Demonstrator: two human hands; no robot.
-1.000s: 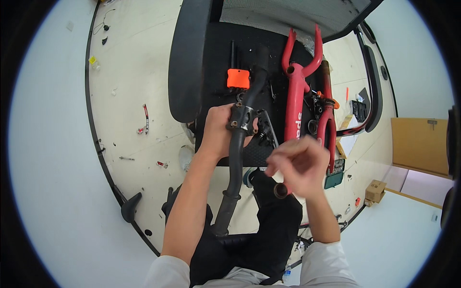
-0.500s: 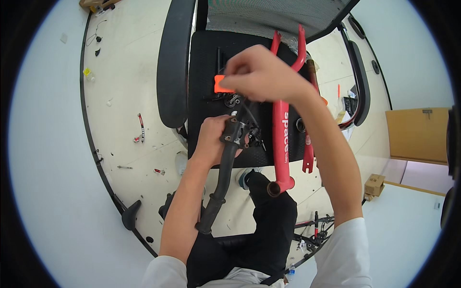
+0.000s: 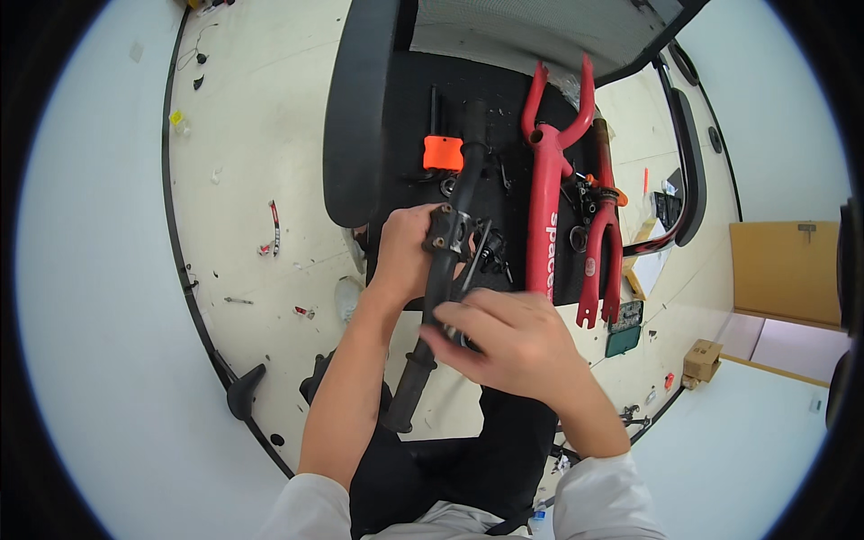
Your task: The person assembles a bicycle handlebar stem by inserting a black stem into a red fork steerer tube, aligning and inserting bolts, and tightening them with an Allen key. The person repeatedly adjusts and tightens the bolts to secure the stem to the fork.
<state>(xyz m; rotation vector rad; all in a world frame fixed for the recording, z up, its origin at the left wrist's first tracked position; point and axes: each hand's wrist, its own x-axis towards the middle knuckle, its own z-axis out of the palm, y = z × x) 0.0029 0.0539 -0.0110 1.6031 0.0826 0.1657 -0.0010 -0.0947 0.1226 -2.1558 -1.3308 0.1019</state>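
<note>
A black bicycle handlebar (image 3: 465,184) with a stem clamp (image 3: 449,232) bolted round its middle stands across the front of the chair seat. My left hand (image 3: 405,247) is closed around it at the stem, its fingertips partly hidden behind the clamp. To the right, my right hand (image 3: 508,342) is closed on a thin grey hex key (image 3: 478,255), which slants up beside the clamp; whether it touches a bolt I cannot tell. An orange hex key holder (image 3: 443,153) lies on the seat beyond my left hand.
A red bicycle frame (image 3: 546,198) and a red fork (image 3: 591,270) rest on the black chair seat (image 3: 405,99). Armrests (image 3: 353,135) flank it. Small parts lie about the floor, with a black saddle (image 3: 245,391) by the left wall and a green case (image 3: 624,337) at right.
My right hand has come back from the orange holder toward me, now with the hex key in it. My left hand stays on the handlebar stem. The view has shifted a little.
</note>
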